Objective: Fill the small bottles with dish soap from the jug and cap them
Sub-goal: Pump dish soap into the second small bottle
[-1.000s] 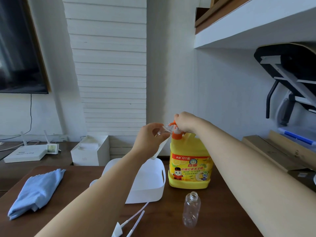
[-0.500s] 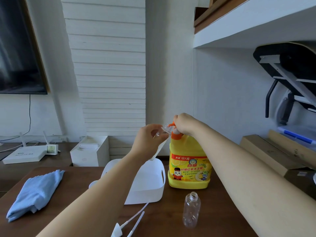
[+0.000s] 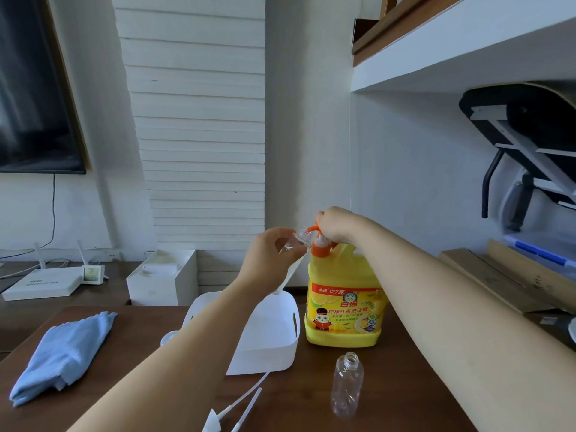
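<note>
Holding 1 small bottle [image 3: 300, 240] tilted, the left hand [image 3: 271, 260] curls its fingers and thumb around the clear body. The bottle's long axis runs up and to the right, mouth leading, toward the orange pump [image 3: 320, 248] of the jug [image 3: 343, 310]. The mouth sits right at the tip of the spout [image 3: 312, 227], which points left from under the right hand [image 3: 338, 224]; whether the tip is inside the neck is too small to tell. The right hand sits on the pump head with fingers curled down over it, apparently ready to press. The jug stands upright on the table [image 3: 140, 338], just right of a white tub [image 3: 277, 347]. The next press turns on that mouth-to-spout alignment: if the bottle sags, soap would probably run down the jug. A 2nd bottle [image 3: 346, 385] stands uncapped in front of the jug, nearer the right arm, and 2 caps [image 3: 215, 420] with tubes lie near the table's front edge.
</note>
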{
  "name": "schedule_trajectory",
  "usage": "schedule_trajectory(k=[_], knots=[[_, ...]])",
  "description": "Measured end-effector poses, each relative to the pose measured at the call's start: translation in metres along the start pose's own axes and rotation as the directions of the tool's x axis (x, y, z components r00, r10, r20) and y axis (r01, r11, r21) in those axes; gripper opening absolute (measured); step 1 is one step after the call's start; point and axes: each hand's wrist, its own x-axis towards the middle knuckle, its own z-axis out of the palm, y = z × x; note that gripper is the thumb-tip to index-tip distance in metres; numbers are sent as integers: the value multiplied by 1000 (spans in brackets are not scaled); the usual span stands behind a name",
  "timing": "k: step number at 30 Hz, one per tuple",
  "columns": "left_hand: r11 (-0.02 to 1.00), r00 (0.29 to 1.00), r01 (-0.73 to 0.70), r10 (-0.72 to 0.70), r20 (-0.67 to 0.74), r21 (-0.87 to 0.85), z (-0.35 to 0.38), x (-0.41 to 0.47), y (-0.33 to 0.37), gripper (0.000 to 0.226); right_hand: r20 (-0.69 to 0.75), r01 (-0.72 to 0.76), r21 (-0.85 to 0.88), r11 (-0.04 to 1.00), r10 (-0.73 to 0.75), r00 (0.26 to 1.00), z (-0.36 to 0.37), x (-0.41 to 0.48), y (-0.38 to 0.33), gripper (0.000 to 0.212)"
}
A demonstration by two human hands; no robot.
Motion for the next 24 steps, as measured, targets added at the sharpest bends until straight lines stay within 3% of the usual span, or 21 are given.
schedule_trajectory(k=[9,14,24], knots=[[998,998,-54,55,-11,30,3,0,-2,8,-43,-5,-92,996,1,999,5,2,-3,36],[993,999,-51,50,5,103,1,1,-8,34,-37,-7,-48,999,5,999,17,8,-1,32],[998,999,-41,42,-29,38,4,-3,-3,23,-17,-6,-85,996,5,1000,6,3,-2,37]])
